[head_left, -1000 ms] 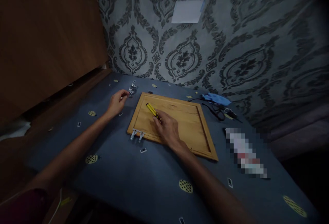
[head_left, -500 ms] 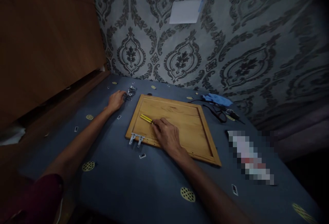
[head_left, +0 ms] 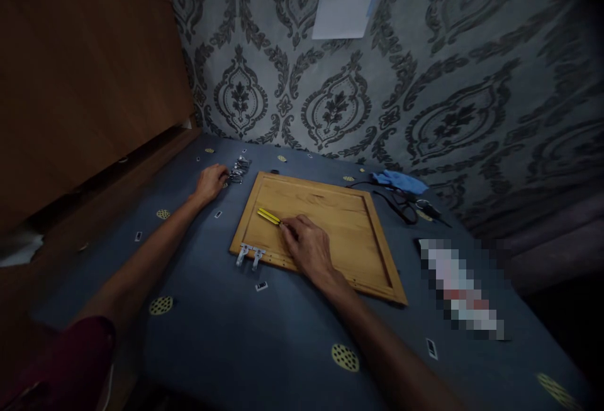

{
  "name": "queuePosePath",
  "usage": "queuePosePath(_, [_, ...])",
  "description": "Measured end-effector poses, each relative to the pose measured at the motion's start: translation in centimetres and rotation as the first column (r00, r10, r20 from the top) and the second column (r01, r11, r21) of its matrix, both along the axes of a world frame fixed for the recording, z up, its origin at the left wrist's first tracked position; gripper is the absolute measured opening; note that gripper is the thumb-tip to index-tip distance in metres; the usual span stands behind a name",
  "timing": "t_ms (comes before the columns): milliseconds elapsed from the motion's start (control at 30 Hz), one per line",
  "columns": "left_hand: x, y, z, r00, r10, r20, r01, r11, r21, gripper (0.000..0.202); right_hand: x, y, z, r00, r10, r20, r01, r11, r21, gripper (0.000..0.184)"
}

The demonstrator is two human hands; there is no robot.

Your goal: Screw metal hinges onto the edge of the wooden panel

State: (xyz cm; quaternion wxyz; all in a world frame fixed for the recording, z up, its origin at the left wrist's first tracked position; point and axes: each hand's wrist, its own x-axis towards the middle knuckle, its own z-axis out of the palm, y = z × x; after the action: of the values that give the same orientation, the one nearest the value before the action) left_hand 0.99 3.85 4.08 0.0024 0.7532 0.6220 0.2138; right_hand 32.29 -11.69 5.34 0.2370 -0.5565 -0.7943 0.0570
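Note:
A wooden cabinet door [head_left: 340,222] with a raised frame lies flat on the patterned grey-blue cloth. Over its panel, my right hand [head_left: 309,244] is closed around the thin end of a yellow-handled screwdriver [head_left: 268,215], whose handle points away to the left. Two metal hinges [head_left: 250,255] sit side by side at the door's near left edge and stick out past it. Farther back on the left, my left hand [head_left: 211,182] has its fingers curled together beside a small pile of metal hinges [head_left: 238,170]. Whatever its fingertips hold is hidden.
Toward the back right are a blue cloth [head_left: 400,181], dark glasses [head_left: 399,208] and keys [head_left: 428,208]. A blurred-out flat item [head_left: 460,288] lies right of the door. A brown wooden cabinet [head_left: 94,77] stands at the left, and a patterned wall rises behind.
My left hand has drawn back slightly to the left from the hinge pile. The right hand and the screwdriver have stayed almost in place, and the view has shifted a little.

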Motion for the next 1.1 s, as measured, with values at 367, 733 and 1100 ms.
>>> queuePosePath(367, [-0.8,-3.0,0.4,0.997,-0.066,-0.050,0.064,0.997,-0.041,0.038,0.1,0.4,-0.3,0.999,-0.003,-0.053,0.003,1.000,-0.007,0.026])
queuePosePath(733, [-0.5,-4.9,0.9,0.971,-0.106,0.212,0.109,0.994,-0.001,0.032,0.2,0.6,-0.5,0.997,-0.005,-0.071,0.004,1.000,-0.013,0.028])
queuePosePath(1100, [2.6,-6.2,-0.1,0.673,-0.151,0.724,0.326,0.939,-0.107,0.030,0.3,0.8,-1.5,0.994,0.066,-0.087,-0.061,0.997,0.056,0.025])
